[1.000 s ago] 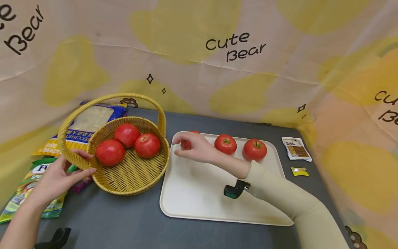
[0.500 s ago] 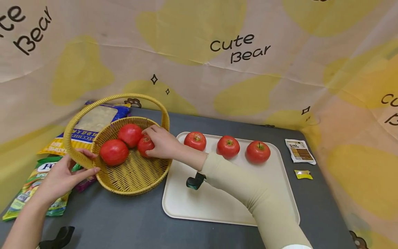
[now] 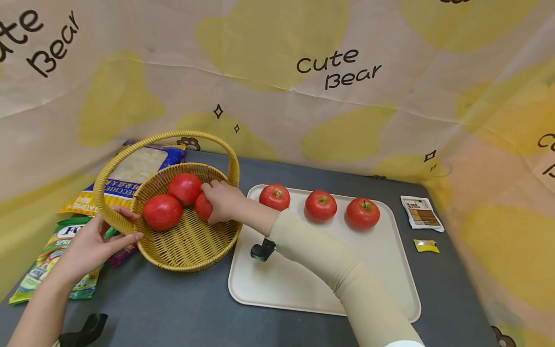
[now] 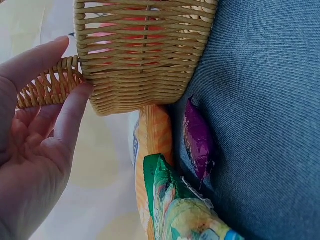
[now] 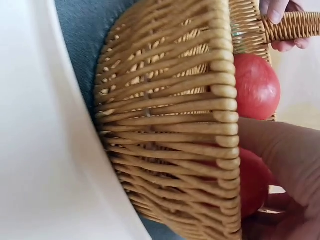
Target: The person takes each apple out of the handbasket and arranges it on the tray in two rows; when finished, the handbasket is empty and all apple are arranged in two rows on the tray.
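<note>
A yellow woven basket [image 3: 191, 248] with a tall arched handle [image 3: 173, 135] stands on the left of the table. My left hand [image 3: 88, 246] holds the base of that handle, thumb and fingers on either side of it, as the left wrist view also shows. Inside the basket lie a front-left tomato [image 3: 162, 212], a rear tomato [image 3: 185, 188] and a right-hand tomato [image 3: 202, 207]. My right hand [image 3: 227, 201] reaches over the basket's right rim and grips this last tomato. In the right wrist view the rim partly hides the gripped tomato [image 5: 254, 182].
A cream tray [image 3: 286, 284] right of the basket bears three tomatoes [image 3: 320, 206] along its back. Left of the basket lie a blue-and-yellow pasta bag [image 3: 140, 164], a green packet [image 3: 43, 267] and a purple packet [image 4: 198, 137]. A white sachet [image 3: 420, 213] and a small yellow packet [image 3: 426, 246] lie far right.
My right hand has moved left from above the tray's back-left tomato into the basket and taken hold of the right-hand tomato there. The left hand stays on the handle.
</note>
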A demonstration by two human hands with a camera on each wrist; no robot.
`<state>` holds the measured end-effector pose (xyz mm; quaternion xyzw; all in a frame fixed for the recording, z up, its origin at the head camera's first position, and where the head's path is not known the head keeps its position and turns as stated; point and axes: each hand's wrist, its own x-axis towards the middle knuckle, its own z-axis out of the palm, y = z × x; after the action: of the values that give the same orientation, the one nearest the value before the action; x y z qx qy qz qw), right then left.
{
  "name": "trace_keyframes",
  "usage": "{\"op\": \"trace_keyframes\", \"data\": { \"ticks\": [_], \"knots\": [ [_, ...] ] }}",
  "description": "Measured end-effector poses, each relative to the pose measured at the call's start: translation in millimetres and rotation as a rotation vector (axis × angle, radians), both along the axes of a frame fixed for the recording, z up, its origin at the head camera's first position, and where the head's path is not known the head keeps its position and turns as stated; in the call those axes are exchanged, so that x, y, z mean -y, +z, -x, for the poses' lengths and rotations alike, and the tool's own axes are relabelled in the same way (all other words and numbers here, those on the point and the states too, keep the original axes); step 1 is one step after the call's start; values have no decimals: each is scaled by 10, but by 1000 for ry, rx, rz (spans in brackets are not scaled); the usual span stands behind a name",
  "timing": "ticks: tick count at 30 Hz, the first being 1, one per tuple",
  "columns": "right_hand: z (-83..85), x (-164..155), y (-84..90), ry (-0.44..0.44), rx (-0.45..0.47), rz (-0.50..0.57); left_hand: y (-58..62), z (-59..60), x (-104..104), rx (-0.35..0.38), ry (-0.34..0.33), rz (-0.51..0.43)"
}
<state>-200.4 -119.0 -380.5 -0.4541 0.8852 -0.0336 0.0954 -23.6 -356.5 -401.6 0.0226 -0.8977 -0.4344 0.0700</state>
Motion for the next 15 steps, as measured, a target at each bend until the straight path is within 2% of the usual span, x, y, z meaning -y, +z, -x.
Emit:
{"op": "trace_keyframes", "data": {
  "ticks": [3,6,11,15],
  "knots": [
    [-16,-75,4,23,2,42,0,10,-1,12,4,6],
    [-46,-177,20,41,48,119,-3,12,2,25,12,13],
    [-113,-395,52,35,204,340,-23,8,3,-13,4,1],
    [-179,-610,95,-70,356,509,-31,1,13,-21,2,-10]
  ]
}}
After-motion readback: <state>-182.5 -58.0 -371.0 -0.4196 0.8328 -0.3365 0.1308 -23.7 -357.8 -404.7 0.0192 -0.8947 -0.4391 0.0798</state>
